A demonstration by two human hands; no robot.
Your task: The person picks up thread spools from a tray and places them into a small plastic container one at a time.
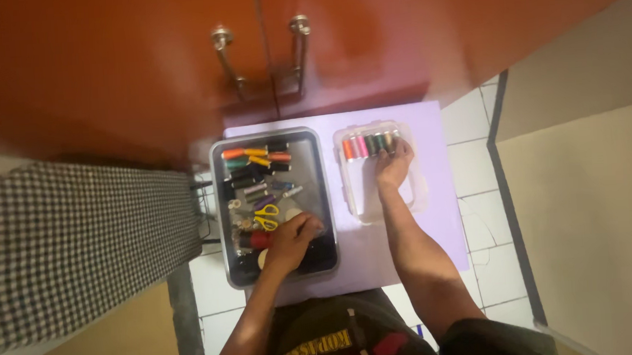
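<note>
Head: left hand [290, 238] in tray [324, 199], perhaps grasping.

home interior: wooden cupboard doors [265, 36] with metal handles [224, 49], white tiled floor [478, 183], checked fabric [67, 248].

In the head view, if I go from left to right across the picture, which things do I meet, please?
Checked cloth → grey tray → yellow scissors → left hand → right hand → clear plastic box → white tiled floor.

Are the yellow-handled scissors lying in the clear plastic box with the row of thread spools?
No, the yellow-handled scissors lie in the grey metal tray, beside the left hand, not in the clear plastic box.
</note>
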